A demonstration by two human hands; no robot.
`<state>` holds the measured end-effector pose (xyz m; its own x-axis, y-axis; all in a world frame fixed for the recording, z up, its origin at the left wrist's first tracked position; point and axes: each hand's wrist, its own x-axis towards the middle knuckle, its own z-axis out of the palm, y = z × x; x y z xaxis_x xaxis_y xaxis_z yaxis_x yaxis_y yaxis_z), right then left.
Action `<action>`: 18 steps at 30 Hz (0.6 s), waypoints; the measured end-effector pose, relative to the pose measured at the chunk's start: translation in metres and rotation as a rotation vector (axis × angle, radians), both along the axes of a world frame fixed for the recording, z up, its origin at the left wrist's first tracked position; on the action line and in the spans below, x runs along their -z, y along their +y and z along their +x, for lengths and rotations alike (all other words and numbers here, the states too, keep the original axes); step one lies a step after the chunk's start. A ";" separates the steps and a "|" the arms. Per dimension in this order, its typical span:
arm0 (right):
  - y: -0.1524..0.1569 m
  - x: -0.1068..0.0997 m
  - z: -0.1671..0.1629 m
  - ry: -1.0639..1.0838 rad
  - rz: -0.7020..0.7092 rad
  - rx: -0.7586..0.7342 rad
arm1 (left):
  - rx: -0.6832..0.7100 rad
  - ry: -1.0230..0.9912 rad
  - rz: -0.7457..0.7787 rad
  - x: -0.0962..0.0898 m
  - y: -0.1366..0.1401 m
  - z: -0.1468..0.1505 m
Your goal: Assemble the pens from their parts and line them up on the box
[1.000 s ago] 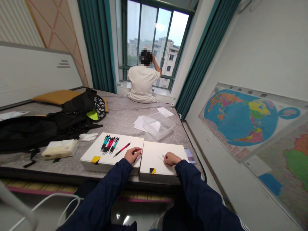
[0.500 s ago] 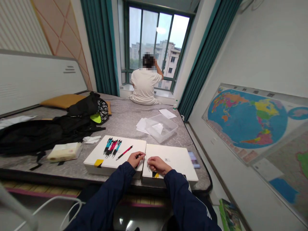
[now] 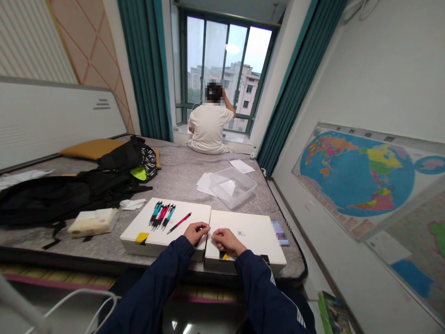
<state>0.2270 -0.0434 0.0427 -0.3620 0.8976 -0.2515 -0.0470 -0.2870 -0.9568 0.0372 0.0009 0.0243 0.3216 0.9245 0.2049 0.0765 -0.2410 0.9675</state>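
Observation:
Over the right edge of the left white box (image 3: pixel 139 218), my left hand (image 3: pixel 195 233) is closed on a dark, partly hidden pen (image 3: pixel 197 242). My right hand (image 3: pixel 227 241) is pinched shut above the right white box (image 3: pixel 257 234), its fingertips a small gap from the left ones. Whatever it holds is too small to make out. A red and black pen (image 3: pixel 179 223) lies alone on the left box, left of my left hand. Farther left, several red and blue pens (image 3: pixel 162 216) lie side by side.
Behind the boxes are a clear plastic bin (image 3: pixel 239 197) and white papers (image 3: pixel 205 183). A tissue pack (image 3: pixel 93 221) and a black bag (image 3: pixel 66 192) lie to the left. A phone-like item (image 3: pixel 280 233) borders the right box. A person (image 3: pixel 211 125) sits by the window.
My right hand's fingertips have shifted slightly, and the thin strip seen below them earlier no longer shows. My left hand stays nearly in place. The pens on the box have not moved.

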 end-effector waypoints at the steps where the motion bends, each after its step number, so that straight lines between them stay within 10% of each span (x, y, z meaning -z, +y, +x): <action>1: 0.000 0.002 0.001 0.026 0.013 0.054 | -0.015 -0.023 0.000 -0.002 0.000 0.000; 7: -0.004 0.013 0.006 0.281 0.126 0.488 | -0.086 -0.138 -0.026 -0.011 -0.001 -0.002; 18: -0.005 0.018 -0.006 0.093 0.258 0.482 | -0.116 -0.168 -0.173 -0.002 0.002 -0.006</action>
<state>0.2211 -0.0484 0.0251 0.0947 0.9954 0.0117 -0.2030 0.0309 -0.9787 0.0310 0.0031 0.0263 0.1863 0.9791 0.0819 -0.0708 -0.0697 0.9951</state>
